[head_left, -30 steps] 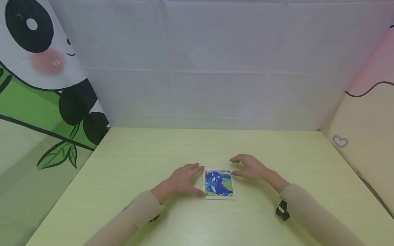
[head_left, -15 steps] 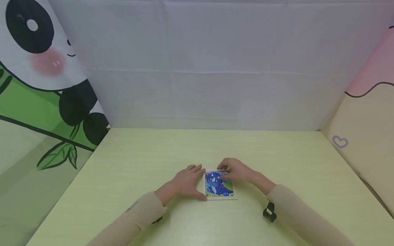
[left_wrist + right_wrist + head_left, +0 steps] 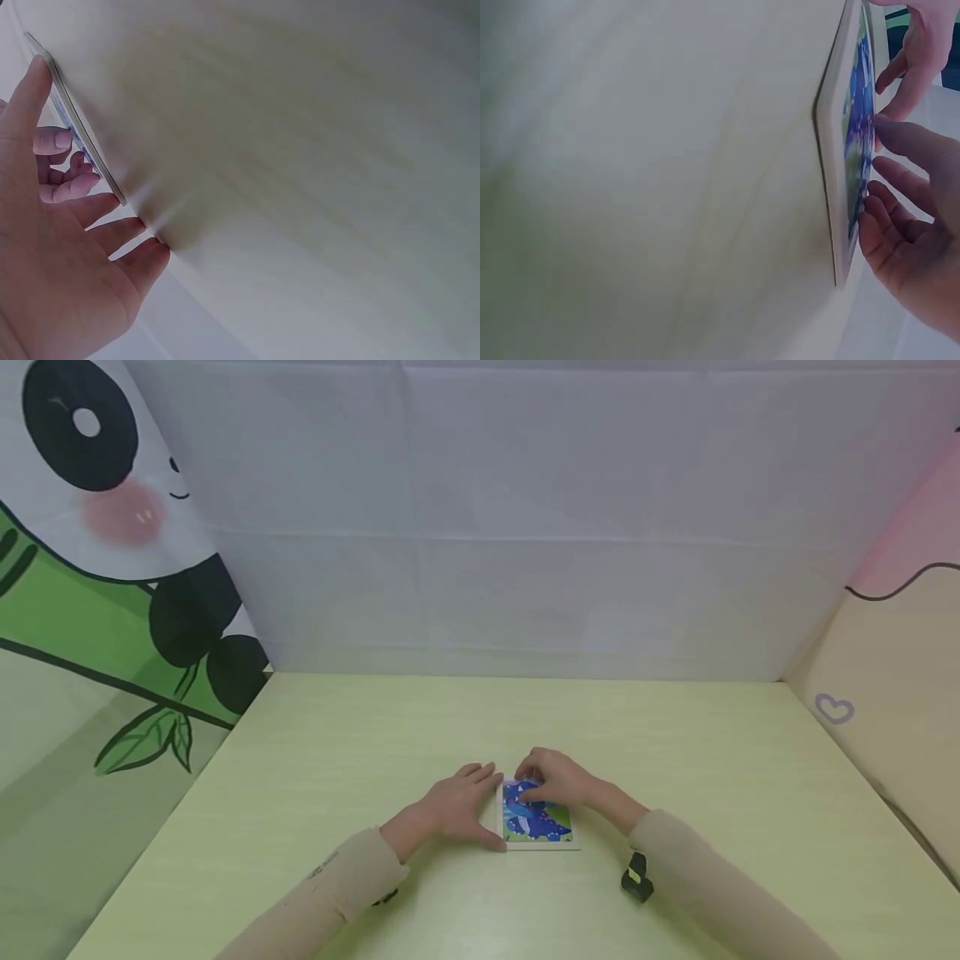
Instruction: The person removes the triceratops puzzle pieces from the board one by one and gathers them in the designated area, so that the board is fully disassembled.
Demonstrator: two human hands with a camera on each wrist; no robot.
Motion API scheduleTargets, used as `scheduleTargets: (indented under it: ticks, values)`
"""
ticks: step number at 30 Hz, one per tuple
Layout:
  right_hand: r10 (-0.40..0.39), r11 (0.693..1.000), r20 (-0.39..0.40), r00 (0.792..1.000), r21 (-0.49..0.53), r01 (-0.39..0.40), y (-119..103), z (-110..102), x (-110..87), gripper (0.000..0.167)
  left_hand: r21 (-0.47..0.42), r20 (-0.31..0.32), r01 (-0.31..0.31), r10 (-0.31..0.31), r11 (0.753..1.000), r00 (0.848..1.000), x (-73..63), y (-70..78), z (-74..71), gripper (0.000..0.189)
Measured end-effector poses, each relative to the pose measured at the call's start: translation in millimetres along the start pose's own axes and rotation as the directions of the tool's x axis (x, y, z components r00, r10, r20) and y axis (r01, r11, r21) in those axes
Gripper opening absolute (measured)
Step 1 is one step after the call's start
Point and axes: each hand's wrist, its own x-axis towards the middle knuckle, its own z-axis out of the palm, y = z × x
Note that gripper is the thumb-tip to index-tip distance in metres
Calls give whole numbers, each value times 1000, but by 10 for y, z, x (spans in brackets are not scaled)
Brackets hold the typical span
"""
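Observation:
A small square picture board, pale-rimmed with a blue dinosaur on it, lies flat on the table. My left hand is at its left side, thumb at the near corner and index finger at the far corner. In the left wrist view the board shows edge-on along those fingertips. My right hand reaches over the upper part of the picture and covers some of it. Its bent fingertips and thumb touch the picture face in the right wrist view, with a gap between thumb and fingers.
The pale yellow table runs back to a white cloth wall. A panda-print panel stands on the left, a beige and pink panel on the right. A black wrist device hangs below the right sleeve.
My right hand has moved left from beside the board onto the picture, and its fingers have drawn in. My left hand has shifted slightly closer along the left edge.

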Motion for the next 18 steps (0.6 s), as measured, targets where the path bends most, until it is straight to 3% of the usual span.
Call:
scheduleTargets:
  ticks: [10,18]
  values:
    - [26,999,2,1000,-35,-26,-39,10,23,22,-2,3,-1,1,1000,1000,8,3,-5,101]
    - [45,998,38,998,37,-47,-55,-6,75,25,-22,10,-4,5,1000,1000,-5,14,-14,100]
